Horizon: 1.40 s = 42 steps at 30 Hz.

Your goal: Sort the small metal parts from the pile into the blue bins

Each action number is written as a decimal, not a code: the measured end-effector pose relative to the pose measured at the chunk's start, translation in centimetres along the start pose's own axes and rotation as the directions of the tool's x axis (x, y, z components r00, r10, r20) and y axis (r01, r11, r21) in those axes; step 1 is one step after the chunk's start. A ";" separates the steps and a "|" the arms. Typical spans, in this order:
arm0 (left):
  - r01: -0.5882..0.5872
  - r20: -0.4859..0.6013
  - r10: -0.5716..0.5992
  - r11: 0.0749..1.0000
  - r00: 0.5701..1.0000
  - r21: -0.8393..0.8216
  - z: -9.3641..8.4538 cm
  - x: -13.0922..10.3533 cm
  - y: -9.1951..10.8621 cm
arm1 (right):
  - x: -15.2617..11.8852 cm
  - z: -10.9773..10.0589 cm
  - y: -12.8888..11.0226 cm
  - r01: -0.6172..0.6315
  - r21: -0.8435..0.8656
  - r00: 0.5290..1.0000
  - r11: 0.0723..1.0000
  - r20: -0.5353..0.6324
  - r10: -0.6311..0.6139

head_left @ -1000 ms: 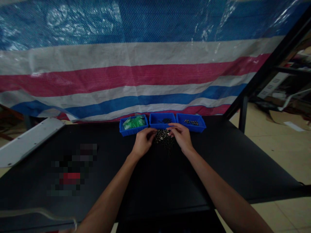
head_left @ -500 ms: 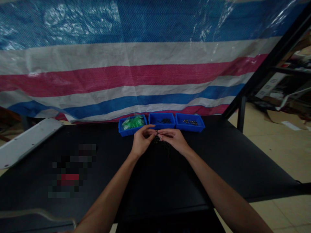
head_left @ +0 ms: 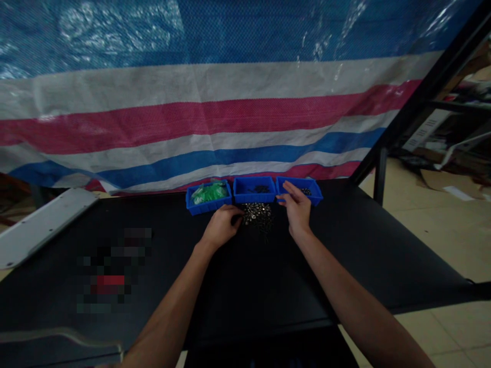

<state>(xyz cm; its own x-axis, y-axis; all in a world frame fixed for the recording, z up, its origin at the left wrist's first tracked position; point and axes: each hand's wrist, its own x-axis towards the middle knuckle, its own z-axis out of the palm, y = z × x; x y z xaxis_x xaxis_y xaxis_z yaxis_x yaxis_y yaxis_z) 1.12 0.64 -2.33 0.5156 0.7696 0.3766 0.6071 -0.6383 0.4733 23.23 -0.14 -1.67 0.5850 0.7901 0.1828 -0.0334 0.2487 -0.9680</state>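
Observation:
A loose pile of small metal fasteners (head_left: 258,213), shiny ones at the back and dark screw-like ones in front, lies on the black table. My left hand (head_left: 221,226) rests at the pile's left edge, its fingers curled and thumb and forefinger close together. Whatever those fingertips hold is too small to make out. Over the front left corner of the right blue bin (head_left: 315,199) is my right hand (head_left: 299,210). Its thumb and forefinger come together in a pinch while other fingers stretch out; any piece between them cannot be seen. The hand hides part of the small pieces in that bin.
The middle blue bin (head_left: 250,198) contains dark screws, and the left blue bin (head_left: 203,208) a green plastic bag (head_left: 210,193). A white panel (head_left: 42,225) stands at the left table edge. Behind the bins hangs a striped tarp (head_left: 215,117); a black frame post (head_left: 379,176) rises at right.
My hands were together over the pile and have parted. The right moved right to the right bin; the left drew slightly left and down, uncovering the shiny fasteners.

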 end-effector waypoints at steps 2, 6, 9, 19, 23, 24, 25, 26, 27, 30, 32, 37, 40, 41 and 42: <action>0.021 0.007 -0.021 1.000 1.000 0.011 0.0 0.0 -0.2 | 0.0 0.0 0.0 0.002 -0.002 1.000 1.000 0.028 -0.002; 0.068 -0.005 -0.068 0.998 0.998 0.006 0.0 0.0 -0.3 | -0.5 0.3 0.0 0.005 -0.010 0.995 1.000 0.101 -0.004; 0.104 -0.028 -0.104 0.994 0.994 -0.027 -0.1 0.0 -0.3 | -0.9 0.6 0.1 0.016 -0.013 0.983 1.000 0.180 -0.013; 0.127 -0.153 -0.227 0.865 0.962 -0.485 0.4 0.5 0.9 | -2.2 1.0 -0.1 0.119 -0.148 0.820 0.982 0.573 -0.013; 0.116 -0.124 -0.238 0.786 0.963 -0.607 0.7 0.7 1.2 | -2.5 1.0 -0.2 0.049 -0.096 0.755 0.994 0.655 0.026; 0.116 -0.114 -0.238 0.770 0.964 -0.628 0.7 0.7 1.3 | -2.5 1.1 -0.3 0.018 -0.081 0.744 0.997 0.667 0.041; 0.115 -0.103 -0.238 0.752 0.966 -0.649 0.7 0.7 1.4 | -2.5 1.1 -0.3 -0.009 -0.068 0.737 0.998 0.674 0.053; 0.116 -0.092 -0.237 0.733 0.967 -0.670 0.7 0.7 1.5 | -2.5 1.1 -0.3 -0.031 -0.059 0.733 0.998 0.678 0.063; 0.118 -0.083 -0.239 0.716 0.967 -0.688 0.7 0.7 1.5 | -2.5 1.1 -0.2 -0.046 -0.053 0.731 0.998 0.679 0.070; 0.130 -0.072 -0.251 0.701 0.965 -0.701 0.7 0.7 1.7 | -2.4 1.1 -0.2 -0.062 -0.057 0.726 0.996 0.682 0.085; 0.140 -0.069 -0.256 0.713 0.964 -0.687 0.6 0.7 1.8 | -2.3 1.1 -0.3 -0.072 -0.068 0.723 0.995 0.684 0.099; 0.133 -0.081 -0.240 0.752 0.967 -0.645 0.4 0.7 2.1 | -2.3 1.1 -0.5 -0.125 -0.077 0.741 0.989 0.656 0.144; 0.079 -0.127 -0.163 0.864 0.979 -0.498 0.1 0.4 2.4 | -1.8 1.0 -0.2 -0.095 -0.036 0.862 0.995 0.496 0.100; 0.037 -0.116 -0.094 0.906 0.989 -0.422 0.0 0.3 2.5 | -1.5 0.9 0.0 -0.059 -0.017 0.916 0.998 0.396 0.061; -0.017 -0.085 -0.013 0.939 0.996 -0.344 0.0 0.2 2.6 | -1.1 0.7 0.2 -0.012 -0.002 0.961 1.000 0.277 0.012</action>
<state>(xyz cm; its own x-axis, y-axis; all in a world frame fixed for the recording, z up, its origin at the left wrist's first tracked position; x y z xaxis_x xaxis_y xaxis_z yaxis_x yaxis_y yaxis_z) 2.84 -0.89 -1.00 0.4545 0.7762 0.4369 0.3533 -0.6074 0.7115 22.03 -0.55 -1.92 0.3377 0.9172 0.2114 -0.0385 0.2379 -0.9705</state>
